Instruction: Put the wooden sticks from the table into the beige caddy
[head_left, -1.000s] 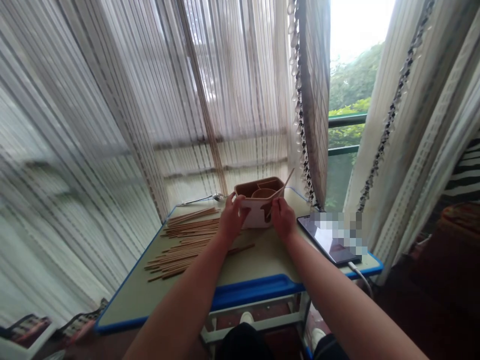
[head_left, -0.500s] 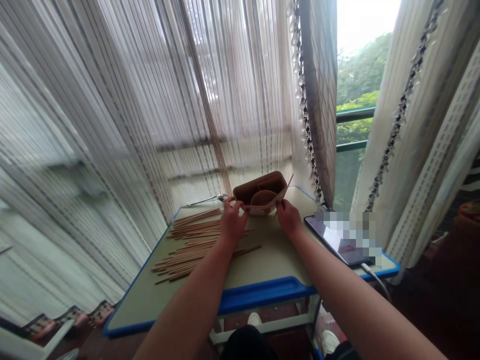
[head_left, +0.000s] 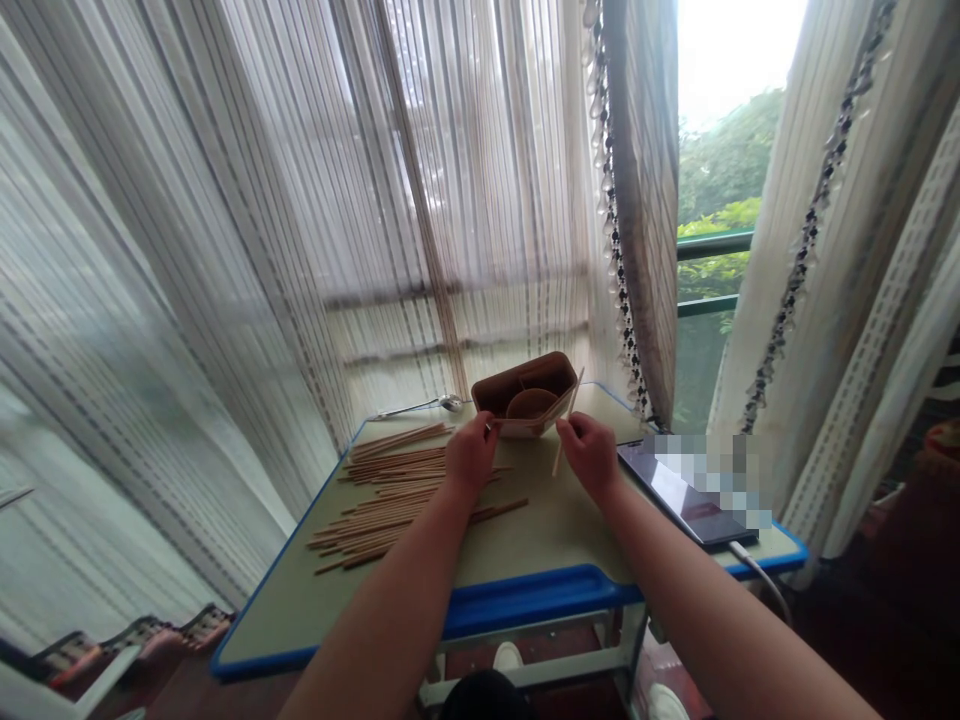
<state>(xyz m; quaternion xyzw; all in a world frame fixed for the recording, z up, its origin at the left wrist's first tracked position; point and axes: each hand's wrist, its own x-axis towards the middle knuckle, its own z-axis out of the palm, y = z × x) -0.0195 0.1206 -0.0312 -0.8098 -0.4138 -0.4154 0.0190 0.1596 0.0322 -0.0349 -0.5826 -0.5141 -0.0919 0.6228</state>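
Observation:
A brown holder with inner compartments lies tipped toward me at the far middle of the table. My left hand is closed with its fingers at the holder's near left rim. My right hand is closed in a pinch on a single wooden chopstick, which stands slanted just right of the holder. A spread of several wooden chopsticks lies on the table to the left, under and beside my left wrist.
A metal spoon lies at the table's far edge. A dark tablet with a cable rests at the right. Striped curtains hang close behind the table, with an open window gap on the right.
The holder went from upright to tipped toward me. My right hand has drawn one chopstick out of it and moved slightly right and nearer.

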